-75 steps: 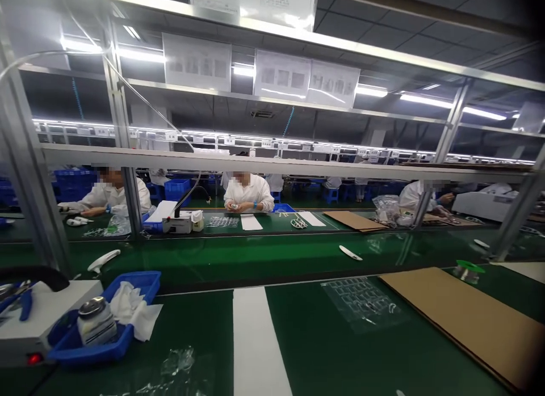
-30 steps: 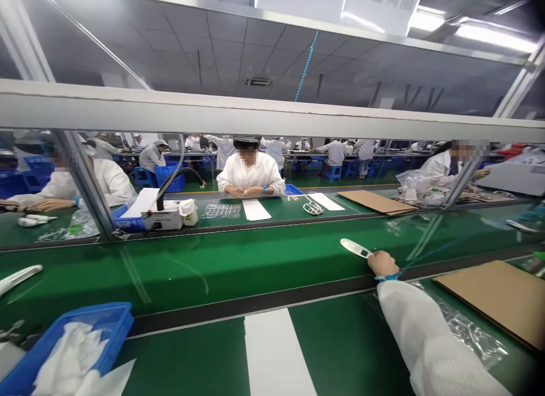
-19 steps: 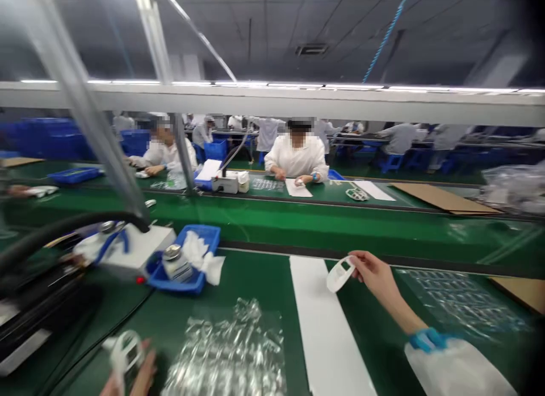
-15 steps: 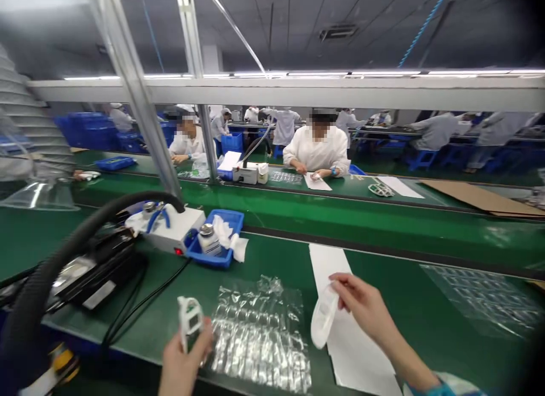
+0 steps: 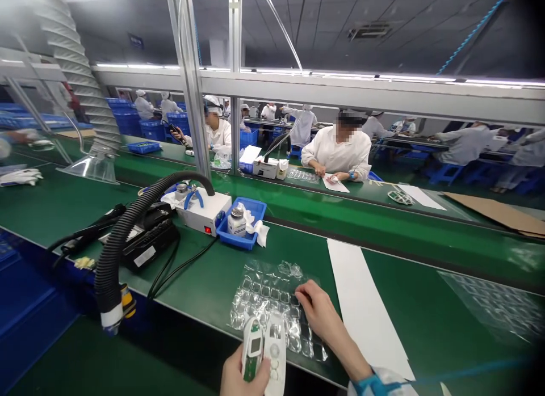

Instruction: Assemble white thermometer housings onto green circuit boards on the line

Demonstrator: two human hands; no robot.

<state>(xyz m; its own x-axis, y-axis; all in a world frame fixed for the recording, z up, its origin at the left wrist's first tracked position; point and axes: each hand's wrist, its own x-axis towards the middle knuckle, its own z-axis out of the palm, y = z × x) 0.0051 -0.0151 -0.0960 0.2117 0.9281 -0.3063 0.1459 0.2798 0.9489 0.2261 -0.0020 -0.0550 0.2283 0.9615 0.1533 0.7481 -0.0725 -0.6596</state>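
My left hand (image 5: 249, 373), at the bottom centre, is closed around two white plastic pieces side by side. One is a housing half (image 5: 254, 348) with a green circuit board and a small square screen in it. The other is a slim shell half (image 5: 275, 353) with a window and several round button holes. Below and beyond them lies a sheet of clear square plastic pieces (image 5: 266, 291), shiny under the lights. My right hand (image 5: 317, 311) is over the sheet's right side, thumb and fingertips pinched together at it. Whatever is between them is too small to make out.
White paper strips (image 5: 364, 299) lie to the right, with another clear sheet (image 5: 489, 305) beyond. A blue tray (image 5: 259, 206) with a bottle and tissues stands behind, beside a white box (image 5: 213, 209) with a black hose (image 5: 114, 243). A co-worker (image 5: 340, 149) sits across.
The white shell has passed from my right hand to my left, beside the housing half. My right hand has moved left onto the clear sheet. The view has swung left.
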